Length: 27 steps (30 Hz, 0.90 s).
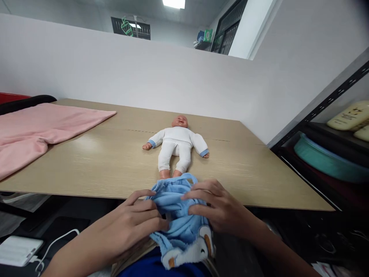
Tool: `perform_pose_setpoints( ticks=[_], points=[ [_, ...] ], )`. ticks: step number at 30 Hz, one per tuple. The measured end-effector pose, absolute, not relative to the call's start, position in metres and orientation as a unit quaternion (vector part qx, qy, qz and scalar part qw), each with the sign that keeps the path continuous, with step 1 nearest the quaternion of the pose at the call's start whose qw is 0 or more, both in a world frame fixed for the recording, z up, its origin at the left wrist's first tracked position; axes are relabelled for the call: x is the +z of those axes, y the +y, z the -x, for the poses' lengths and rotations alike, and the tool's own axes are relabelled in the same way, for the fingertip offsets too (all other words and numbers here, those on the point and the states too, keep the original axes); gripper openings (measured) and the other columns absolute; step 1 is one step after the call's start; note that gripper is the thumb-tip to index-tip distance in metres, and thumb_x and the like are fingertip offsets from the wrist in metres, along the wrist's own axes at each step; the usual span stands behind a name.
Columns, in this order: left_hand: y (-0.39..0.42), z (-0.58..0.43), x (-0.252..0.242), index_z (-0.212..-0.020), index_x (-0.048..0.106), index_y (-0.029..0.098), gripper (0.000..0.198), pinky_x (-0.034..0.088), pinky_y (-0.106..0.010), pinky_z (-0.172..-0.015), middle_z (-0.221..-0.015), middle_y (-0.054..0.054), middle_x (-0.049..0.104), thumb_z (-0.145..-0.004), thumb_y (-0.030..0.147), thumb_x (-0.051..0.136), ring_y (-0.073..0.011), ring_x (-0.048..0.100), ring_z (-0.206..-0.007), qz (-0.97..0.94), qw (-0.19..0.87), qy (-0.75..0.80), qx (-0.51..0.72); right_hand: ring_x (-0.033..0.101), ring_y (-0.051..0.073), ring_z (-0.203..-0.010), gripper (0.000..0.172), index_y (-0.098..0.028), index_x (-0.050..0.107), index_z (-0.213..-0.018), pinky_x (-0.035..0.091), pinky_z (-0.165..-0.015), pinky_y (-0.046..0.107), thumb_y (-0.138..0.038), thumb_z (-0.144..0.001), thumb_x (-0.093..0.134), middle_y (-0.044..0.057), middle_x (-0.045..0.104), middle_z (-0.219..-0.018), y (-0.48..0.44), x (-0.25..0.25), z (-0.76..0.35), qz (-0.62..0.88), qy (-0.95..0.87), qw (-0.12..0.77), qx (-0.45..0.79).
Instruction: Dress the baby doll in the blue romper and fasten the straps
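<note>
A light blue baby garment (180,217) is bunched up at the table's front edge, with a white animal patch with orange parts on its lower end. On its left side my left hand (135,217) grips the gathered cloth, fingers curled over it. My right hand (215,204) pinches the cloth from the right; the thumbs are hidden. Just beyond the garment a baby doll (177,144) lies on its back, feet toward me, in a white top with blue cuffs and white trousers. The garment overlaps the view of its feet; I cannot tell whether they touch.
A pink cloth (54,125) covers the left of the wooden table (115,169). A black rack at the right holds a teal basin (328,159) and a pale yellow item (350,115). A white power bank (20,250) with a cable lies at lower left. A white wall stands behind.
</note>
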<state>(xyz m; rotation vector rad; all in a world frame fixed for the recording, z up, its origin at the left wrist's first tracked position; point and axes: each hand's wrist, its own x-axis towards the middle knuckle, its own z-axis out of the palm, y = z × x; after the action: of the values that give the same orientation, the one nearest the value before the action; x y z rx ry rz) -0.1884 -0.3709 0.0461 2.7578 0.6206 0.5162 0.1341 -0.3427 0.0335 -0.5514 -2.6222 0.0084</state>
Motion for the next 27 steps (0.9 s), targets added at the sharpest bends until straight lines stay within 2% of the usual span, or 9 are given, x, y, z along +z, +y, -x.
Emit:
perform_pose_setpoints(
  ticks=[3, 7, 9, 13, 17, 20, 22, 24, 27],
  points=[
    [-0.369, 0.189, 0.045, -0.131, 0.069, 0.025, 0.030, 0.028, -0.032, -0.128, -0.114, -0.001, 0.081, -0.115, 0.018, 0.045, -0.0173, 0.072, -0.105, -0.962, 0.031, 0.175, 0.208, 0.056, 0.024, -0.137, 0.021, -0.023, 0.068, -0.109, 0.047, -0.117, 0.043, -0.006, -0.102, 0.058, 0.010, 0.069, -0.139, -0.347, 0.028, -0.139, 0.216, -0.939, 0.267, -0.007],
    [-0.362, 0.193, 0.040, -0.129, 0.072, 0.029, 0.036, 0.024, -0.031, -0.131, -0.121, 0.000, 0.081, -0.114, 0.013, 0.043, -0.0149, 0.072, -0.113, -0.955, -0.036, 0.173, 0.239, 0.063, 0.019, -0.100, 0.020, -0.023, 0.067, -0.104, 0.050, -0.114, 0.042, -0.009, -0.106, 0.053, 0.003, 0.069, -0.098, -0.348, 0.013, -0.145, 0.205, -0.934, 0.291, -0.016],
    [-0.357, 0.193, 0.037, -0.130, 0.071, 0.030, 0.037, 0.017, -0.030, -0.133, -0.120, 0.002, 0.081, -0.115, 0.014, 0.041, -0.0135, 0.071, -0.112, -0.956, -0.034, 0.178, 0.230, 0.061, 0.019, -0.091, 0.021, -0.021, 0.068, -0.109, 0.050, -0.109, 0.041, -0.013, -0.109, 0.048, 0.002, 0.069, -0.091, -0.349, 0.006, -0.146, 0.213, -0.934, 0.285, -0.018],
    [-0.350, 0.192, 0.032, -0.139, 0.065, 0.027, 0.035, 0.007, -0.027, -0.132, -0.125, 0.001, 0.080, -0.116, 0.018, 0.040, -0.0137, 0.069, -0.114, -0.957, 0.024, 0.207, 0.200, 0.060, 0.022, -0.092, 0.028, -0.021, 0.068, -0.127, 0.050, -0.095, 0.038, -0.022, -0.110, 0.046, 0.004, 0.072, -0.093, -0.351, -0.002, -0.147, 0.251, -0.938, 0.238, 0.015],
    [-0.345, 0.195, 0.027, -0.135, 0.066, 0.028, 0.029, 0.012, -0.030, -0.131, -0.129, 0.000, 0.077, -0.114, 0.018, 0.047, -0.0156, 0.067, -0.119, -0.955, 0.044, 0.230, 0.180, 0.058, 0.022, -0.090, 0.033, -0.022, 0.073, -0.115, 0.051, -0.098, 0.040, -0.008, -0.100, 0.048, 0.003, 0.067, -0.085, -0.352, -0.007, -0.152, 0.254, -0.928, 0.267, -0.062],
    [-0.342, 0.198, 0.026, -0.128, 0.068, 0.031, 0.031, 0.015, -0.031, -0.129, -0.132, 0.002, 0.076, -0.112, 0.015, 0.047, -0.0162, 0.064, -0.123, -0.958, 0.031, 0.224, 0.178, 0.062, 0.024, -0.112, 0.026, -0.021, 0.071, -0.098, 0.046, -0.119, 0.048, -0.005, -0.093, 0.051, 0.007, 0.074, -0.105, -0.353, -0.008, -0.158, 0.235, -0.922, 0.299, -0.074],
    [-0.341, 0.199, 0.028, -0.127, 0.068, 0.033, 0.034, 0.021, -0.031, -0.125, -0.132, 0.002, 0.075, -0.109, 0.011, 0.049, -0.0172, 0.063, -0.124, -0.958, 0.038, 0.222, 0.179, 0.061, 0.025, -0.131, 0.021, -0.021, 0.067, -0.094, 0.040, -0.128, 0.049, -0.007, -0.096, 0.052, 0.009, 0.076, -0.121, -0.354, -0.009, -0.160, 0.178, -0.938, 0.293, -0.043],
    [-0.342, 0.197, 0.031, -0.125, 0.068, 0.032, 0.036, 0.028, -0.032, -0.120, -0.130, 0.001, 0.073, -0.105, 0.007, 0.051, -0.0194, 0.060, -0.125, -0.955, 0.069, 0.222, 0.183, 0.062, 0.023, -0.136, 0.018, -0.022, 0.065, -0.096, 0.043, -0.127, 0.046, -0.011, -0.101, 0.052, 0.008, 0.078, -0.125, -0.357, -0.013, -0.160, 0.124, -0.951, 0.283, 0.019],
    [-0.343, 0.190, 0.035, -0.124, 0.064, 0.029, 0.031, 0.041, -0.034, -0.111, -0.127, -0.004, 0.071, -0.102, 0.010, 0.053, -0.0237, 0.058, -0.123, -0.939, 0.178, 0.229, 0.187, 0.072, 0.022, -0.113, 0.010, -0.024, 0.063, -0.108, 0.054, -0.111, 0.040, -0.022, -0.098, 0.061, 0.006, 0.079, -0.113, -0.359, -0.021, -0.153, 0.164, -0.924, 0.291, 0.186]
  ],
)
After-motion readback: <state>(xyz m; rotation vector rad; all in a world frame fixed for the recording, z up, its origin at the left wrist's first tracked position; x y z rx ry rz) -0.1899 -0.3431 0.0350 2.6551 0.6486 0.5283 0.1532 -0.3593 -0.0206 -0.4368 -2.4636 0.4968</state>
